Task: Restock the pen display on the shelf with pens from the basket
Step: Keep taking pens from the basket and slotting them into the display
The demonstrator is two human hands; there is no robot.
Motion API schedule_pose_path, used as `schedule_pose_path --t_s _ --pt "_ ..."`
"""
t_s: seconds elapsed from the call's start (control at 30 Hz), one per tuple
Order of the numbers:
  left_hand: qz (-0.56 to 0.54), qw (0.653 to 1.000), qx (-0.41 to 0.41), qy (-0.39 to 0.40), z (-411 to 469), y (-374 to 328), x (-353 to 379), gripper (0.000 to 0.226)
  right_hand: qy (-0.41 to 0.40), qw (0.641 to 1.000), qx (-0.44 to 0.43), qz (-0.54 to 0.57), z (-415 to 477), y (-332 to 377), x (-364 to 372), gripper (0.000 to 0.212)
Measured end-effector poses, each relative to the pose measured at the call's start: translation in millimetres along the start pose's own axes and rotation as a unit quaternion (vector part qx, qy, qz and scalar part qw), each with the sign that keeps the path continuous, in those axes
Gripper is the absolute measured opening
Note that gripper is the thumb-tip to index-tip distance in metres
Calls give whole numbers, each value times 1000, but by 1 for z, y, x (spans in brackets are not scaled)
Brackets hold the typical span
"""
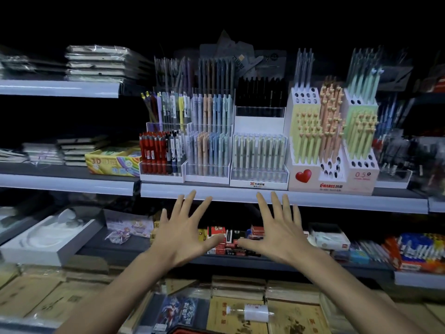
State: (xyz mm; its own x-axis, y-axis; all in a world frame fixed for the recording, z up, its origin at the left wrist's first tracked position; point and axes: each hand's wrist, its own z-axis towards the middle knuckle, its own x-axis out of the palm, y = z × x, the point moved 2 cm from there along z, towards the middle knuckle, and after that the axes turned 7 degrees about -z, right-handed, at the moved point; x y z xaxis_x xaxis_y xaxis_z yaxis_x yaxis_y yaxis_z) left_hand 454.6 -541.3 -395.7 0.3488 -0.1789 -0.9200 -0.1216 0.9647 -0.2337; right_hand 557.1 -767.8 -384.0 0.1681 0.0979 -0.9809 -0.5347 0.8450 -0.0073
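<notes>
Pen displays stand in a row on the middle shelf (pixel 265 197): a clear stand with red and black pens (pixel 160 153), a stand of pastel pens (pixel 209 150), a white stand of pale green pens (pixel 258 155) and a white block with a red heart (pixel 332 138) that has several unfilled holes. My left hand (pixel 183 230) and my right hand (pixel 279 229) are held out below the shelf edge, palms forward, fingers spread, holding nothing. A dark rim with a red edge (pixel 192 330) shows at the bottom; I cannot tell whether it is the basket.
Stacked notebooks (pixel 96 61) lie on the upper left shelf. A yellow box (pixel 113 162) sits left of the pen stands. Small red boxes (pixel 228 239) fill the lower shelf behind my hands. Brown books and a small white bottle (pixel 252 312) lie below.
</notes>
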Motion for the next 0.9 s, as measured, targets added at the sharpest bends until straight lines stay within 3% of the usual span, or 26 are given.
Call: schedule_pose_path --t_s 0.13,0.53,0.7,0.9 --pt "-6 1000 -10 14 -18 8 30 101 14 1000 0 24 -13 6 41 130" --pt "-64 987 -68 129 -104 53 160 100 169 985 -38 19 -80 24 198 124" --pt "-58 964 -118 232 -151 66 233 109 246 968 -50 25 -122 32 270 126" --pt "-46 913 -151 376 -200 77 311 97 372 927 -34 29 -165 36 356 123"
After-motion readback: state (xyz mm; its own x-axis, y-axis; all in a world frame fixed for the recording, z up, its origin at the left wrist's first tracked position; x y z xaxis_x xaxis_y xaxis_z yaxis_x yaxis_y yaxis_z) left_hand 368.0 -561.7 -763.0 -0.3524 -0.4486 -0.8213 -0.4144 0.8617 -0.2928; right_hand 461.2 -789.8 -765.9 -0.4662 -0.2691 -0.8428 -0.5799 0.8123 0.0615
